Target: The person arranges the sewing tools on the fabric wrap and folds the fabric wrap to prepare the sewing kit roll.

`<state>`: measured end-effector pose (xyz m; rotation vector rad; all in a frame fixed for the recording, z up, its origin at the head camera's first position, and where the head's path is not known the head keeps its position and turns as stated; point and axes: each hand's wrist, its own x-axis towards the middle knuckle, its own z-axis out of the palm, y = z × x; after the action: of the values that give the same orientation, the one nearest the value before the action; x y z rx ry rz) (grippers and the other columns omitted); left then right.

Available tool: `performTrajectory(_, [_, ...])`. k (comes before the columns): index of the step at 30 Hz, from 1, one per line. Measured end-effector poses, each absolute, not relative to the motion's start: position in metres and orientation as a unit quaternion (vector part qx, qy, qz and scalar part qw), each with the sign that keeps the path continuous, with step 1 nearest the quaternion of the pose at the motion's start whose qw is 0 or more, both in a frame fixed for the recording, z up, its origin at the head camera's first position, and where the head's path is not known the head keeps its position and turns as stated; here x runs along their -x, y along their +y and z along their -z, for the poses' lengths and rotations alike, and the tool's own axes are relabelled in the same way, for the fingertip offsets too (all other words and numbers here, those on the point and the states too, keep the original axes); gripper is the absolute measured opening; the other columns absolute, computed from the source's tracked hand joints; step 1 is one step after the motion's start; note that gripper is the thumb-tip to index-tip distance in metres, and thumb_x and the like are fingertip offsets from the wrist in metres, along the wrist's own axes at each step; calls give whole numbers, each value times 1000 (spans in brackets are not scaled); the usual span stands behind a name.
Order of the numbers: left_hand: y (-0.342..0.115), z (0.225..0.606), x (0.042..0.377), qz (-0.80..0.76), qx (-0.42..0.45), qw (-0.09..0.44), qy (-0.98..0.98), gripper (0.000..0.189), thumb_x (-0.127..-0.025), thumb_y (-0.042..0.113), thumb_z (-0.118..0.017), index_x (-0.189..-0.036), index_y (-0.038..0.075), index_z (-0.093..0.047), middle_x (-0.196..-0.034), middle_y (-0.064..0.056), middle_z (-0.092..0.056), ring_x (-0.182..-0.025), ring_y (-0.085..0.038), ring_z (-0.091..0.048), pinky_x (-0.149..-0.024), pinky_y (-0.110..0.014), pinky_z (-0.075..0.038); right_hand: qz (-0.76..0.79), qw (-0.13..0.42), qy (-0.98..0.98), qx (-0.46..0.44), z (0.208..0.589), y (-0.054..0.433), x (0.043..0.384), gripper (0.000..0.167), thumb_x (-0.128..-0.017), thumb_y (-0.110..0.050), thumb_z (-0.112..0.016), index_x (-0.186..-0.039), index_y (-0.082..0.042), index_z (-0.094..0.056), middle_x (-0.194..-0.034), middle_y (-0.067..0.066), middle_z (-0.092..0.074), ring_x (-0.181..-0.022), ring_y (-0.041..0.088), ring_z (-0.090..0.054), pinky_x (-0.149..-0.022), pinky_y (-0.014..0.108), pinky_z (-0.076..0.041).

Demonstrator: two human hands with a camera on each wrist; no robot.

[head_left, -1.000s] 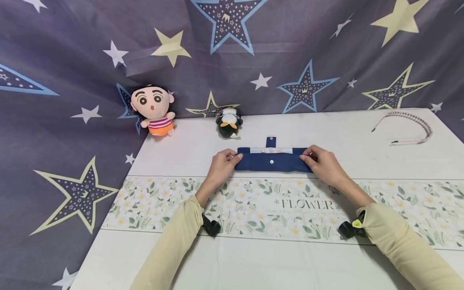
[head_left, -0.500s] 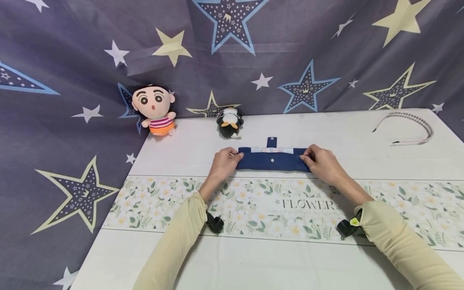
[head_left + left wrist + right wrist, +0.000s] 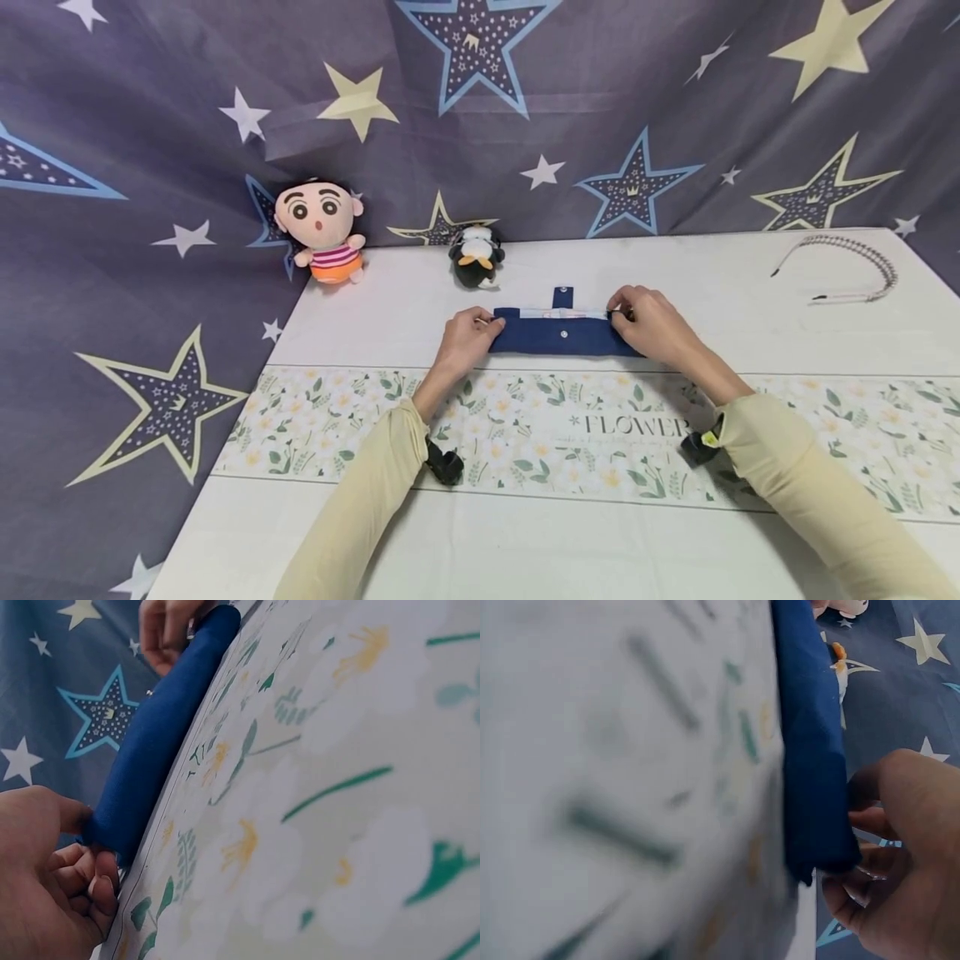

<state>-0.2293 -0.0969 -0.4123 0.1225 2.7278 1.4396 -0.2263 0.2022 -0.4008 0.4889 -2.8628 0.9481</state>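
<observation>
A navy folded cloth (image 3: 555,337) with a metal snap at its front lies as a long strip on the table. Its short snap tab (image 3: 563,297) sticks out at the far side, and a whitish strip (image 3: 536,313) shows along the far edge. My left hand (image 3: 463,337) pinches its left end between thumb and fingers, as the left wrist view also shows. At the right part of the far edge, my right hand (image 3: 656,325) has thumb and fingertips on the cloth, covering the corner there. In the right wrist view, curled fingers (image 3: 877,859) reach around the cloth's end.
A plush doll (image 3: 322,229) sits at the back left, with a small penguin plush (image 3: 477,257) to its right. A headband (image 3: 862,258) lies at the back right. A star-patterned curtain (image 3: 480,150) hangs behind the table, whose cover has a floral band (image 3: 360,425).
My right hand has shifted left and slightly away from me along the cloth, from its right end to its far edge. The left hand keeps its place at the left end.
</observation>
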Motion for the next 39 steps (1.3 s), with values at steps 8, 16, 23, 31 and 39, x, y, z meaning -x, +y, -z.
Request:
performTrajectory(8, [-97,414,228,-468,-42,30,882,23,-104,24,-64,-106,2,-69,-76,-4,-64,-65,-17,-54,-63,-31,-42,-279,14,-945,-170,394,173,261,25,-104,-7,-55,-115,9,-71,-109,24,-69,-102,38,-64,-93,53,-48])
performTrajectory(16, [-97,414,227,-471,-45,33,881,23,-104,24,-64,-105,1,-69,-76,-4,-63,-66,-16,-53,-63,-30,-42,-275,-12,-944,-181,395,153,282,27,-104,-3,-52,-118,13,-69,-96,24,-70,-90,37,-63,-92,52,-47])
performTrajectory(23, [-97,413,227,-470,-48,31,881,22,-104,23,-64,-106,1,-69,-73,-2,-61,-64,-15,-51,-63,-29,-40,-305,-7,-940,-157,396,151,287,27,-105,-4,-52,-117,11,-72,-113,25,-71,-111,39,-65,-104,52,-43])
performTrajectory(31, [-97,414,229,-468,-48,31,882,23,-104,23,-64,-107,1,-69,-76,-4,-63,-66,-16,-53,-64,-30,-42,-350,2,-926,-141,395,153,282,22,-106,-5,-53,-114,8,-69,-107,24,-67,-96,36,-60,-92,51,-45])
performTrajectory(39, [-97,413,229,-472,-51,32,880,23,-104,22,-64,-106,1,-70,-76,-4,-64,-66,-16,-54,-64,-30,-42,-410,-1,-901,-140,395,156,278,18,-108,-8,-54,-110,5,-65,-99,21,-67,-86,33,-62,-81,44,-49])
